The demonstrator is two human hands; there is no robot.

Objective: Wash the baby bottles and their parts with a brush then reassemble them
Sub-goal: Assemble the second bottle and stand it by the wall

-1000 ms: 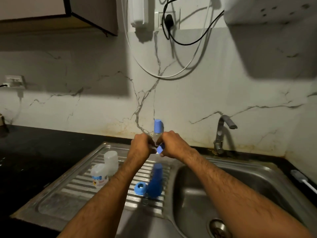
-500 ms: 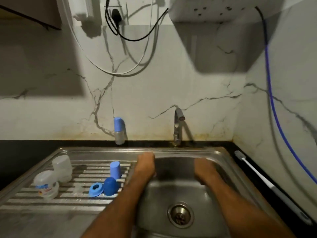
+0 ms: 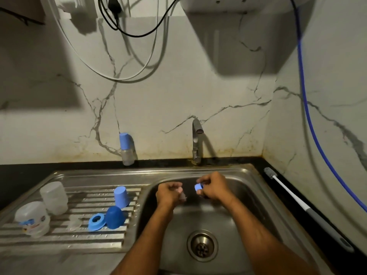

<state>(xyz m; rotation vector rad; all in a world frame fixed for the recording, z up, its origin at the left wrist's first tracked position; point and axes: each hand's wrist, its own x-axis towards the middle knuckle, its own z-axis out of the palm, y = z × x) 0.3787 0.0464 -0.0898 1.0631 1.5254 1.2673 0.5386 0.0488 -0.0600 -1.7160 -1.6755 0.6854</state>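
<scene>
Both hands are over the sink basin. My right hand pinches a small light-blue ring. My left hand holds a small clear teat between its fingertips. On the drainboard lie a light-blue cap, a dark-blue cap, a blue collar ring, a clear teat and two clear bottle bodies. An assembled bottle with a blue cap stands against the back wall. A bottle brush lies on the right counter.
The tap stands behind the basin, with no water visible. The drain is near the front of the basin. Cables and a blue hose hang along the marble walls. A black counter surrounds the sink.
My hands moved from above the drainboard to over the basin. They had been close together on one piece; now they are apart, one with the ring, one with the teat. The view turned right.
</scene>
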